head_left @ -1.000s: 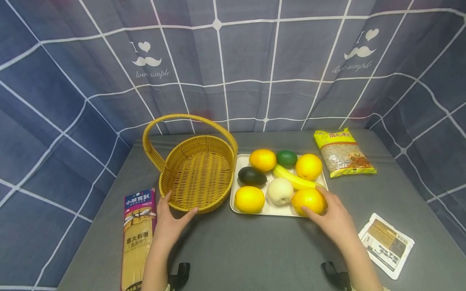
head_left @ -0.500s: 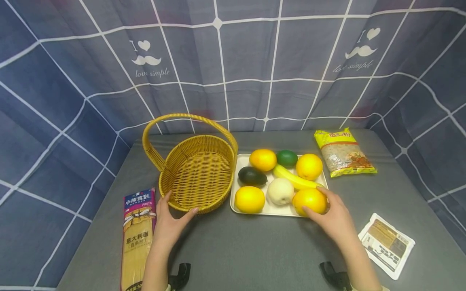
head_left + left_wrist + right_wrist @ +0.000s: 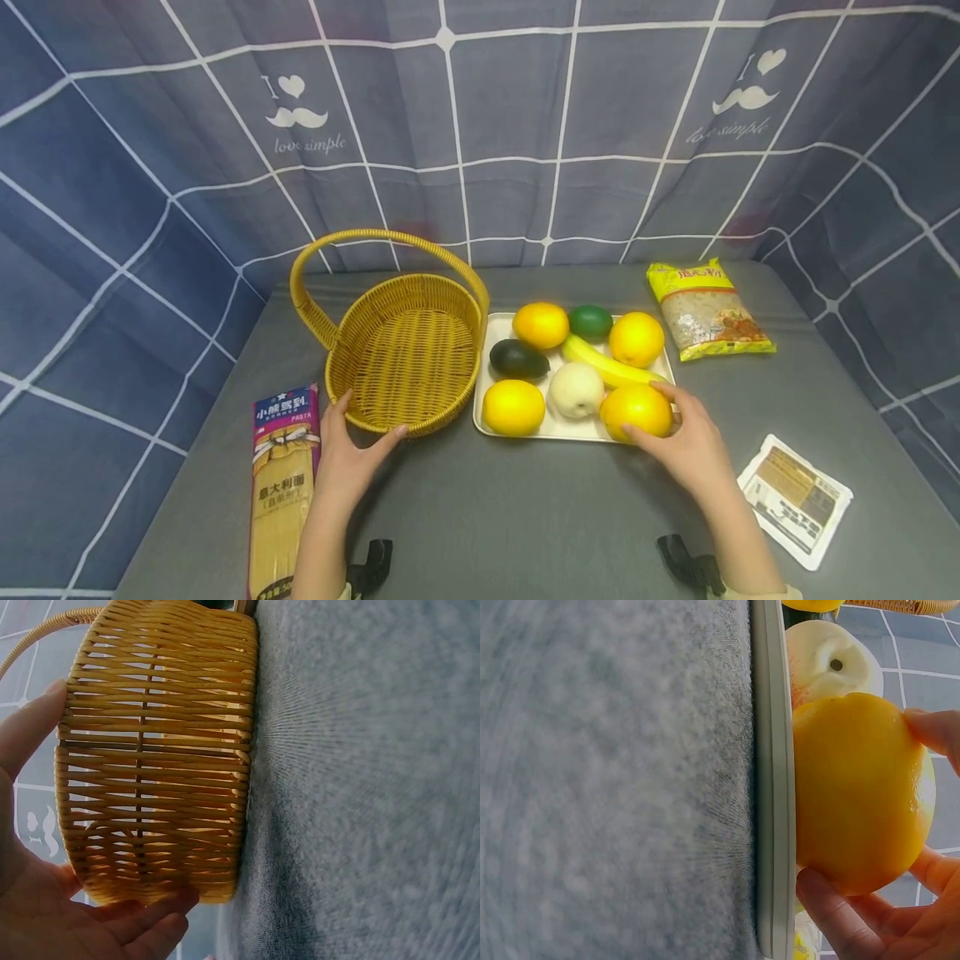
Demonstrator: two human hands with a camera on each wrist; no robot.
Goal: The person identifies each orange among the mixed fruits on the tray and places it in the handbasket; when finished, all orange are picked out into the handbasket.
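A round wicker basket (image 3: pixel 408 358) with a tall arched handle stands at the left of the middle. My left hand (image 3: pixel 351 458) holds its near left side, thumb at the rim and the other fingers spread along the outer wall, as the left wrist view also shows. My right hand (image 3: pixel 690 442) grips an orange (image 3: pixel 862 795) at the near right corner of a white tray (image 3: pixel 570 429), thumb on one side and fingers round the other. Beside that orange lie a pale peach (image 3: pixel 576 390) and a yellow banana (image 3: pixel 611 365).
More fruit fills the tray: a yellow lemon (image 3: pixel 513 408), a dark avocado (image 3: pixel 519 359), a green one (image 3: pixel 590 322) and further orange-yellow pieces. A pasta pack (image 3: pixel 285 492) lies left, a yellow food bag (image 3: pixel 712 310) back right, a white pouch (image 3: pixel 797 502) front right.
The head view has tilted slightly, so everything sits a little higher in it. Both hands keep their places on the basket and the orange.
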